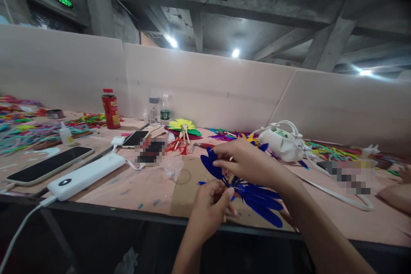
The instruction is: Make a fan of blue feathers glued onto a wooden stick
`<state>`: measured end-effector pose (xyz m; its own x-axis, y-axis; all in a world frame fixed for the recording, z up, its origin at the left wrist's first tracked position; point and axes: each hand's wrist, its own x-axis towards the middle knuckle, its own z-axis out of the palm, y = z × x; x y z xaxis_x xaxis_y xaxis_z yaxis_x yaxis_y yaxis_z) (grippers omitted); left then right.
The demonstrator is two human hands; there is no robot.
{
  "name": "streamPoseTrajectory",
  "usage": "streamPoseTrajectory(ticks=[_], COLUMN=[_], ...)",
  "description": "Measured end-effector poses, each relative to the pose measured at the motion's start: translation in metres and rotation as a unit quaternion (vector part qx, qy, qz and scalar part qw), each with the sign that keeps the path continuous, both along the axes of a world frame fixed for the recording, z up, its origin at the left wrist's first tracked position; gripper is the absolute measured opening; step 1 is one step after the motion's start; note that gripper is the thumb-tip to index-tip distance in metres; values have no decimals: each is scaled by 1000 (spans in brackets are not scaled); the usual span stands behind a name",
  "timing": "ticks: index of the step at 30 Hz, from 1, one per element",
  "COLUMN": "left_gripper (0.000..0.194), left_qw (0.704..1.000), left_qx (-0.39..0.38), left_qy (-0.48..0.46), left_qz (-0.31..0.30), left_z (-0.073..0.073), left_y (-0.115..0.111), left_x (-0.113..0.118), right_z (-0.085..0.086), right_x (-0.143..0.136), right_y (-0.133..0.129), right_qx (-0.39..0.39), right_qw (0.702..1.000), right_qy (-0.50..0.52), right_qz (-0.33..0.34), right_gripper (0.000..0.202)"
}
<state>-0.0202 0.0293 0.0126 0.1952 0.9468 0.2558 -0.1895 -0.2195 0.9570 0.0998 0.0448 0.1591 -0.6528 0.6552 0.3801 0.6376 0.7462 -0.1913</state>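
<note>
Right forearm (310, 207), cropped below; blue petals (261, 210) partly behind fingers (226, 150).

Left grip (210, 206) pinched thumb to fingers, right grip (245, 158) arched above it, fingers curled, bare forearms (313, 214) converging

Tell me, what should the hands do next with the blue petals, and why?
Maybe the right hand should gently nudge the upper blue petal inward, since it touches that petal and the left hand seems to steady the blue bunch.
</note>
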Motion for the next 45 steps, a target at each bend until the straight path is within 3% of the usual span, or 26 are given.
streamPoseTrajectory(ticks=[4,8,14,17,21,25,29,32,34,37,38,40,42,45], left_gripper=[34,33,32,34,33,33,31,31,33,18,17,34,44,43], left_qw=[999,995,986,981,978,977,983,978,940,818,776,713,685,660], left_qx=[1,-8,-31,-37,-39,-42,-27,63,184,385,442,528,569,593], left_qy=[-28,-63,-135,-157,-171,-174,-135,-44,38,141,166,195,203,208], left_qz=[41,71,96,104,111,119,122,192,284,403,418,418,407,411], left_z=[0,0,3,5,7,6,4,1,-2,-9,-11,-14,-14,-13], left_y=[3,3,0,-1,-3,-3,-3,-7,-11,-14,-15,-15,-14,-9], left_x=[2,0,-1,1,4,10,16,17,16,14,13,11,10,9], right_z=[-7,-25,-70,-101,-132,-141,-142,-144,-146,-152,-153,-156,-157,-158], right_x=[9,23,41,46,48,47,48,48,47,48,49,52,56,65], right_y=[-7,-41,-90,-86,-67,-56,-53,-51,-50,-49,-50,-53,-56,-61], right_qx=[4,32,-114,-166,-225,-251,-255,-238,-243,-252,-250,-236,-219,-189], right_qw=[996,977,965,956,915,893,895,905,892,837,820,791,763,734], right_qy=[93,201,234,240,325,355,345,334,367,478,511,564,608,650], right_qz=[-16,-66,-22,-32,-80,-117,-125,-110,-104,-87,-70,-23,21,51], right_gripper=[32,26,15,19,27,35,37,41,42,35,31,23,18,19])
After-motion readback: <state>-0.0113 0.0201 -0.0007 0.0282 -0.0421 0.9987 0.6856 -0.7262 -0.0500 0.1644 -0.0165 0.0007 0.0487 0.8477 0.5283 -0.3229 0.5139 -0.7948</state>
